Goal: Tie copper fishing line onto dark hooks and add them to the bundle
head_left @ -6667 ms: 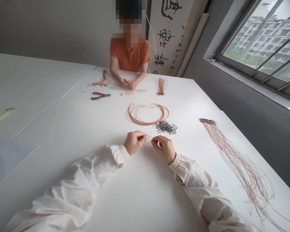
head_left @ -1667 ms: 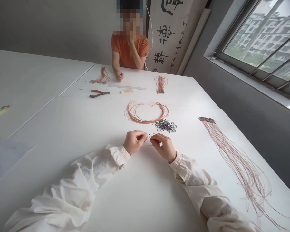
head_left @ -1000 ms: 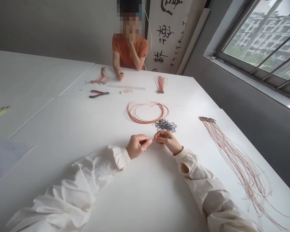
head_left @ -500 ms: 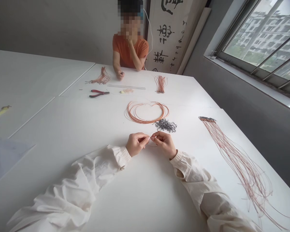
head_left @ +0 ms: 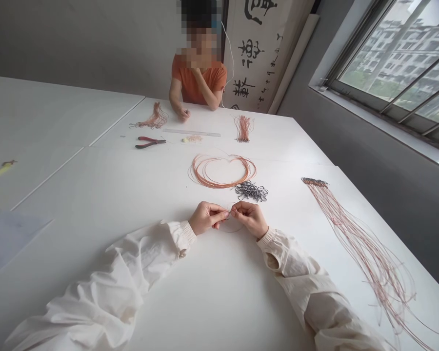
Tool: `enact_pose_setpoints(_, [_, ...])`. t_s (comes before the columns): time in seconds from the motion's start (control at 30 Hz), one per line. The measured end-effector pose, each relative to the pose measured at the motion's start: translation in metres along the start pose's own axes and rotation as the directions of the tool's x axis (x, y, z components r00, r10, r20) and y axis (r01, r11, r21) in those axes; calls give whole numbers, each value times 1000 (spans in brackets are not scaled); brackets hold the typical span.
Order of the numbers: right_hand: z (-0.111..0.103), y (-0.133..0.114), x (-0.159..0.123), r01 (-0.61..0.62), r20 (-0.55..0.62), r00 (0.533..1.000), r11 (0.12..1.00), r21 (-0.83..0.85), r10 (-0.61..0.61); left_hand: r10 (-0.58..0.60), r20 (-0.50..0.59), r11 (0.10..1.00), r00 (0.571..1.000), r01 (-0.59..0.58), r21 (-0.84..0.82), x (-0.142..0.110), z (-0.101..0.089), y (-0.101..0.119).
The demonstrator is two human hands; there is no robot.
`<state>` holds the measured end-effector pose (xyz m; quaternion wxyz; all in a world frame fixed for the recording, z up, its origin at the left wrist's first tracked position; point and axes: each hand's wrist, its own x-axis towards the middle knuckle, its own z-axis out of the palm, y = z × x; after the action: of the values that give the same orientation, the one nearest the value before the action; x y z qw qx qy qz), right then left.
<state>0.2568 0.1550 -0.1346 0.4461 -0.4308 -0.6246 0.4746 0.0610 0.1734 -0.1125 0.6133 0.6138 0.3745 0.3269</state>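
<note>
My left hand [head_left: 206,217] is closed in a pinch, with a small dark fishing hook, mostly hidden, at its fingertips. Facing it, my right hand [head_left: 251,218] pinches a thin fishing line [head_left: 235,231], which curves in a loose loop below the fingers. The fingertips of both hands almost meet. Just beyond my right hand lies a pile of dark fishing hooks [head_left: 251,191]. Behind that pile rests a coil of orange line [head_left: 249,170], wound in several turns.
To the right, long lines with hooks tied at one end [head_left: 351,229] stretch along the white table [head_left: 219,292]. Farther off lie red-handled pliers [head_left: 149,142], a ruler [head_left: 191,132] and two line bundles [head_left: 243,128] [head_left: 155,117]. A person in orange [head_left: 197,83] sits opposite.
My fingertips have shifted slightly, and a dark bit now shows at the left fingertips. The thin loop of line hangs lower and looks wider. The person opposite has moved a little.
</note>
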Motion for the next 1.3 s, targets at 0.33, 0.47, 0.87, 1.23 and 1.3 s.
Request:
enact_pose_setpoints(0.33, [-3, 2, 4, 23, -30, 999, 999, -22, -24, 39, -99, 999, 994, -37, 17, 1, 2, -5])
enact_pose_setpoints(0.47, [-4, 5, 5, 53, -58, 997, 997, -60, -56, 74, -153, 996, 985, -66, 52, 1, 2, -5])
enact_pose_setpoints(0.87, [10, -19, -8, 215, -33, 969, 907, -362, -243, 235, -166, 945, 958, -185, 271, -2, 3, -5])
enact_pose_setpoints(1.23, [-9, -28, 7, 86, 71, 995, 966, -242, -71, 366, 27, 833, 930, -340, 435, -9, 6, -2])
enact_pose_setpoints(1.3, [-12, -25, 9, 43, 100, 995, 983, -180, -25, 378, 44, 824, 925, -357, 441, -9, 6, -1])
